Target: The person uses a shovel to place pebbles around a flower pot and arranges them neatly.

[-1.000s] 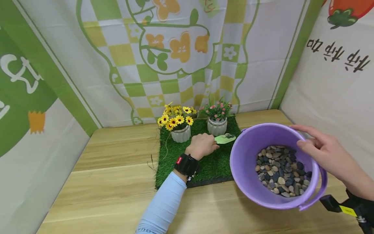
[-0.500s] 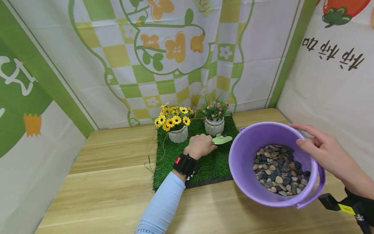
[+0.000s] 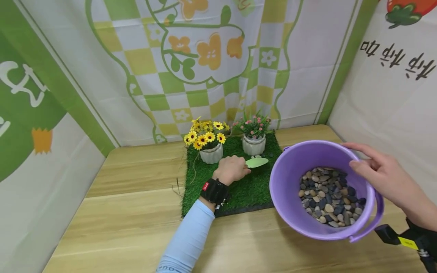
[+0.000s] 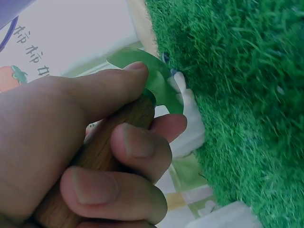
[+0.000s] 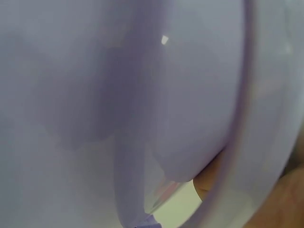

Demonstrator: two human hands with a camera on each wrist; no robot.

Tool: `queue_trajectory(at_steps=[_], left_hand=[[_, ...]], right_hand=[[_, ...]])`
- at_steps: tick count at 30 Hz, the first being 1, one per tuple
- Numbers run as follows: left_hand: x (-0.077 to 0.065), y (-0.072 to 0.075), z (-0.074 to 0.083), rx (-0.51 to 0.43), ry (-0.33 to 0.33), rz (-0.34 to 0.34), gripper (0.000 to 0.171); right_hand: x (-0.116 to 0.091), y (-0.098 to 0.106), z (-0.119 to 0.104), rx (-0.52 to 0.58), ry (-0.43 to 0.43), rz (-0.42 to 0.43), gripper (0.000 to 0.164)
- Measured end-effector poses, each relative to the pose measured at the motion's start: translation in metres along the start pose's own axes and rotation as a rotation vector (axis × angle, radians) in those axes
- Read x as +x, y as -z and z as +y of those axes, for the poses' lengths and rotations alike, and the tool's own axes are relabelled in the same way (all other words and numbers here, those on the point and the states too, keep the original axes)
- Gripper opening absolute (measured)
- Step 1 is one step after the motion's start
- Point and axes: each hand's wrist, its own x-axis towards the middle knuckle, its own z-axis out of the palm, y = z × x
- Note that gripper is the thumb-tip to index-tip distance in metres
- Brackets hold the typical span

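My left hand (image 3: 232,169) grips the wooden handle (image 4: 102,147) of a small trowel, its fingers curled round it. The trowel's light green blade (image 3: 257,163) is tilted low over a mat of artificial grass (image 3: 244,193). A few pebbles (image 3: 257,156) lie just beyond the blade, before the white pot with pink flowers (image 3: 253,144). At the right, my right hand (image 3: 384,174) holds the rim of a purple bucket (image 3: 285,189), which leans toward me. Many mixed pebbles (image 3: 327,201) cover its bottom. Purple plastic fills most of the right wrist view.
A second white pot with yellow flowers (image 3: 211,154) stands left of the pink one, on the grass mat. Mat and bucket are on a wooden table (image 3: 136,204). Printed cloth (image 3: 205,91) hangs behind and at both sides.
The trowel blade has tipped and drawn slightly left. Pebbles that lay on it a second ago are now on the grass by the pink-flower pot. My right hand keeps its hold on the bucket.
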Motion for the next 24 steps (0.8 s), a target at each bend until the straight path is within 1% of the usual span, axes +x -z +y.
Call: queue_trajectory(at_steps=[6,10,17,24], left_hand=[[-0.006,0.001,-0.009,0.004,0.038,-0.006,0.029],[-0.01,0.002,-0.013,0.008,0.049,0.0,0.027],[-0.018,0.005,-0.02,0.003,0.052,0.027,0.027],[-0.032,0.01,-0.033,-0.014,0.047,0.054,0.03]], right_hand=[[0.002,-0.003,0.0,-0.009,0.011,0.017,0.049],[0.003,-0.004,-0.003,-0.008,0.01,0.007,0.049],[0.005,-0.002,-0.002,-0.004,0.003,-0.027,0.05],[0.005,-0.001,0.003,0.047,-0.009,-0.034,0.05]])
